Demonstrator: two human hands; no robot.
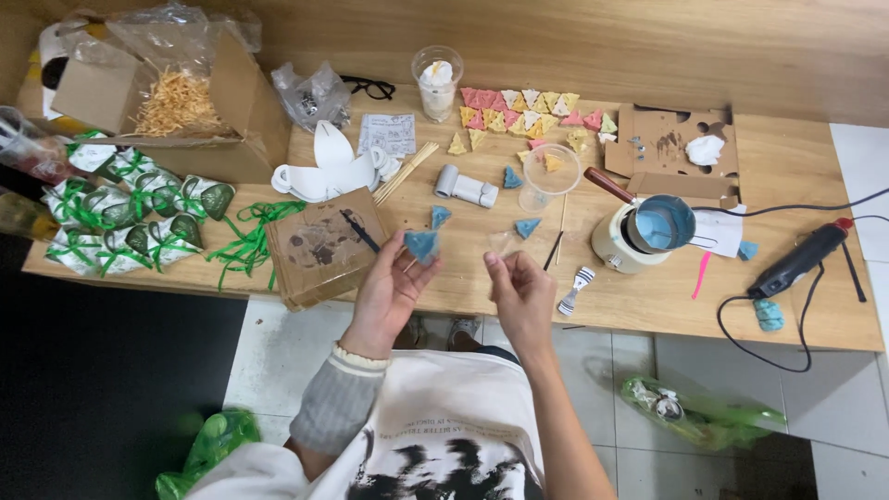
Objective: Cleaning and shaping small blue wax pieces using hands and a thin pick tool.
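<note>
Both hands are working over the table [648, 315] edge: left hand [387, 294] is pinching a blue triangle [422, 245], right hand [520, 294] at three o'clock is pinching a clear wrapper [500, 244]. Bagging seems underway; opening the wrapper looks needed.

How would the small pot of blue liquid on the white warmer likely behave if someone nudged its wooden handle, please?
The pot looks nearly full of blue liquid, so it would probably slosh or spill. It sits high on the narrow white warmer, so it may tip. The long handle adds leverage, making a nudge turn it easily.
</note>
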